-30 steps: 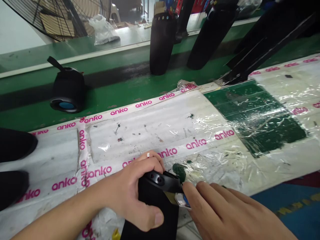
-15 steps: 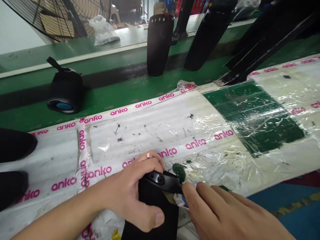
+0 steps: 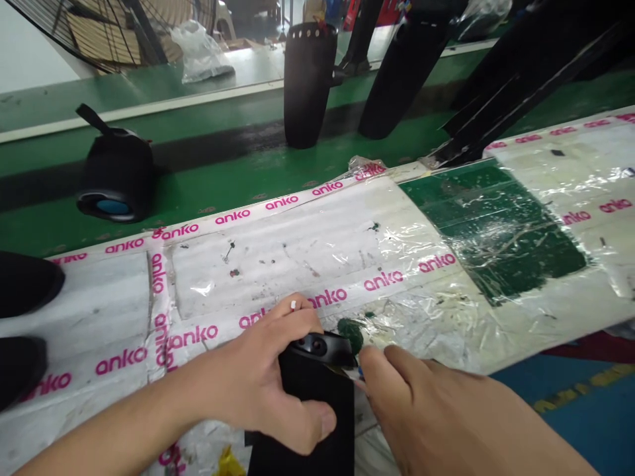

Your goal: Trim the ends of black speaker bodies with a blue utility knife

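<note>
A black speaker housing lies on the taped worktop, its glossy end piece with round holes turned away from me. My left hand grips it, fingers curled over the far end and thumb on the near dark face. At the right corner of that end piece, my right hand is closed around a small tool. Only a thin, pale tip and a bit of blue show of it; the fingers hide the rest, so its kind is unclear.
On the green conveyor stand a black speaker with a strap and several dark housings. Two rounded black pieces lie at the left edge. Behind are a fan and a plastic bag.
My right hand has turned and shifted slightly up and left, its fingers more tightly curled. My left thumb has slid a little to the right. The whole view has shifted slightly.
</note>
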{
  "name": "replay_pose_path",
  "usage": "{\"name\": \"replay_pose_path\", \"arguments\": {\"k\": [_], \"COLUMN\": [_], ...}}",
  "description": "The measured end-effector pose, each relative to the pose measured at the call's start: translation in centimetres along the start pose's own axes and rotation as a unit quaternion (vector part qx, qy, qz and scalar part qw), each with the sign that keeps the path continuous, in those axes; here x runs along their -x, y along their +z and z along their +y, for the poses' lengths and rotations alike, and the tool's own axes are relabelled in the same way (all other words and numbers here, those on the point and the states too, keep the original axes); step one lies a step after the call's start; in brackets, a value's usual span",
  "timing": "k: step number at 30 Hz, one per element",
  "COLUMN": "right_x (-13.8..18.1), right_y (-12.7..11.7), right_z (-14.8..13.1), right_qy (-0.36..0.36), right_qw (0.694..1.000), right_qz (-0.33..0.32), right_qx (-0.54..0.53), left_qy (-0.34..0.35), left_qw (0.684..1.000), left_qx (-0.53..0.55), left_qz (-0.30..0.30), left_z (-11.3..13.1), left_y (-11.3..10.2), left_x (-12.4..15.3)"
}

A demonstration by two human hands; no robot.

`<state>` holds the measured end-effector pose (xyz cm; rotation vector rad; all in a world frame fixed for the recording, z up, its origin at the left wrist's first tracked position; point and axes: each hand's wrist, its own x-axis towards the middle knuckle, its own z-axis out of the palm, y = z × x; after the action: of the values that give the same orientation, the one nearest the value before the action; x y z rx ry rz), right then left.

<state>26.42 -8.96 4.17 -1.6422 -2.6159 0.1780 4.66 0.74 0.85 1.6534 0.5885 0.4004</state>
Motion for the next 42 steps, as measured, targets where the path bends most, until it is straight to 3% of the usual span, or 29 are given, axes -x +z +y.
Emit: {"name": "replay_pose_path", "arguments": {"k": [4, 8, 15, 24, 35, 42], "right_x": [-1.0, -0.9, 1.2, 0.3, -0.3, -0.8], "right_y": [-1.0, -2.0, -2.5, -0.2, -0.6, -1.8], "right_z": [0.3, 0.7, 1.2, 0.3, 0.1, -0.6], "right_qy": [-0.003, -0.024, -0.024, -0.030, -0.015, 0.005], "right_qw": [0.999, 0.997, 0.997, 0.998, 1.000, 0.998], "right_qz": [-0.034, -0.076, 0.069, 0.040, 0.011, -0.025], "right_qx": [-0.034, 0.012, 0.037, 0.044, 0.018, 0.064], "left_qy": [-0.035, -0.033, -0.019, -0.022, -0.033, -0.072], "left_qw": [0.999, 0.998, 0.998, 0.998, 0.998, 0.995], "left_qx": [-0.017, -0.040, -0.012, -0.011, -0.016, -0.049], "left_qz": [0.005, 0.035, 0.052, 0.053, 0.055, 0.049], "left_z": [1.1, 1.3, 0.9, 0.6, 1.3, 1.8], "left_y": [0.1, 0.5, 0.7, 0.8, 1.1, 1.2], "left_x": [-0.2, -0.1, 0.3, 0.2, 0.2, 0.0]}}
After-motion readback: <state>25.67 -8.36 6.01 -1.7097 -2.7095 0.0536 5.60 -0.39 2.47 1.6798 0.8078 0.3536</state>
